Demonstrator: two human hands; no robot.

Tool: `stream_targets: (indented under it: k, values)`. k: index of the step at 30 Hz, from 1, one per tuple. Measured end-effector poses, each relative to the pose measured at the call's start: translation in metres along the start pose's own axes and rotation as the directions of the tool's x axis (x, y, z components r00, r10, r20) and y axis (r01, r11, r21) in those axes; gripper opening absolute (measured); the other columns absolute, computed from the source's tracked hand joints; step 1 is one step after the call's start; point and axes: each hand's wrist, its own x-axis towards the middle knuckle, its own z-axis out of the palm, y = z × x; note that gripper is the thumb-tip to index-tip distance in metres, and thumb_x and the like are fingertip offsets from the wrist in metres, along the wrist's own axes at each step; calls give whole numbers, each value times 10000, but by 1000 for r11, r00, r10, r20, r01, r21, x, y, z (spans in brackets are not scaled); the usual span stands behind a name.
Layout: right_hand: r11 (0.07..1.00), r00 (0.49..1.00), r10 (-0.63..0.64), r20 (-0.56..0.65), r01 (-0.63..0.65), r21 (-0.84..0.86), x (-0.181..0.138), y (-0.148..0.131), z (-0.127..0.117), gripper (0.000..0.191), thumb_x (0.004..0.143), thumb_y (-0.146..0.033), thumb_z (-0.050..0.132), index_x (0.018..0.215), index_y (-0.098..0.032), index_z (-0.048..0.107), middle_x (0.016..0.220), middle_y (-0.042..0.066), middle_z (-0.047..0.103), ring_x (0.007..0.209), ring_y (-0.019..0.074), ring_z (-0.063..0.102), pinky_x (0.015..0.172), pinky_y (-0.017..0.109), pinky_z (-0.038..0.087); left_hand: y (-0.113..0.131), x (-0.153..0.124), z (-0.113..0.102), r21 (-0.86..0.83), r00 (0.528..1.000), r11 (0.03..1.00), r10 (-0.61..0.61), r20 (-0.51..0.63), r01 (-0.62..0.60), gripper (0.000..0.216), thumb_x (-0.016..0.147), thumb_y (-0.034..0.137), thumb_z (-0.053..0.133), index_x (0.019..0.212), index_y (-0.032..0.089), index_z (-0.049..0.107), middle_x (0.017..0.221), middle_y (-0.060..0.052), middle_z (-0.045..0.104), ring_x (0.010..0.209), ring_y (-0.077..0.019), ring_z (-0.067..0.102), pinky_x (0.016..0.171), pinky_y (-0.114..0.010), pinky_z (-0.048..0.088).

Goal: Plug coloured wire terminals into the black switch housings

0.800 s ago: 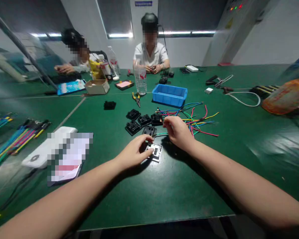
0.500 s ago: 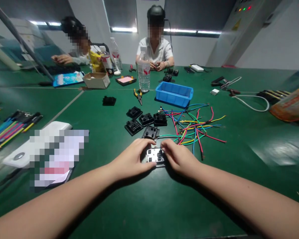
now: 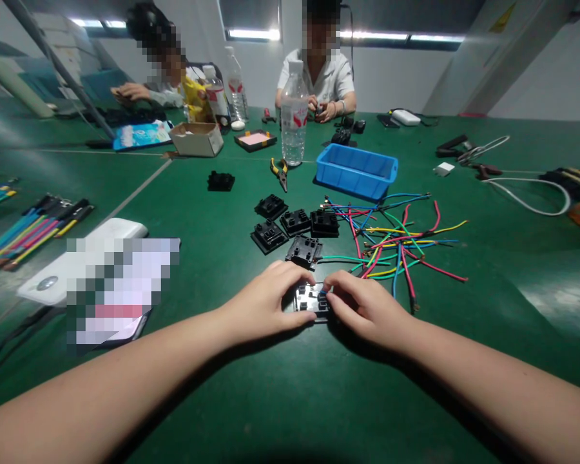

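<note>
A square black plastic housing (image 3: 311,298) with raised posts, like a wall socket's back, lies on the table in front of me. My left hand (image 3: 265,299) grips its left side, thumb at the near edge and fingers at the far edge. At the right side, my right hand (image 3: 362,303) has thumb and forefinger pinched over the housing. A speck of blue shows by those fingertips; what it belongs to is hidden. Just beyond are several similar black housings (image 3: 269,236), and to their right a loose pile of coloured wires (image 3: 401,248).
Beyond the housings are pliers (image 3: 281,174), a water bottle (image 3: 294,122) and a blue bin (image 3: 355,177). On the left lie a phone (image 3: 130,283), a white power bank (image 3: 53,270) and bundled wires (image 3: 38,229). Two people sit across the green table (image 3: 290,399).
My view has tilted down and turned slightly left. The right fingers have shifted over the housing's right part, and a bit of blue now shows there. The left hand keeps its grip.
</note>
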Motion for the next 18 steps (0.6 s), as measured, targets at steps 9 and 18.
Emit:
stream_targets:
  k: [9, 18]
  values:
    - [1000, 997, -17, 71, 18, -22, 2, 2, 0, 205, 958, -255, 401, 1009, -160, 576, 796, 27, 635, 644, 133, 552, 621, 254, 394, 1, -1, -1, 29, 999, 999, 28, 18, -28, 368, 816, 330, 704, 1115, 162, 571, 1106, -72, 616, 1057, -229, 532, 932, -379, 442]
    - [1000, 996, 3, 88, -1, -17, 2, 2, 0, 211, 964, -259, 394, 1029, -166, 572, 857, 37, 659, 698, 143, 584, 657, 266, 418, 2, -1, -2, 130, 997, 990, 47, 64, -55, 386, 852, 371, 659, 1165, 170, 554, 1145, -88, 614, 1069, -246, 546, 948, -404, 451]
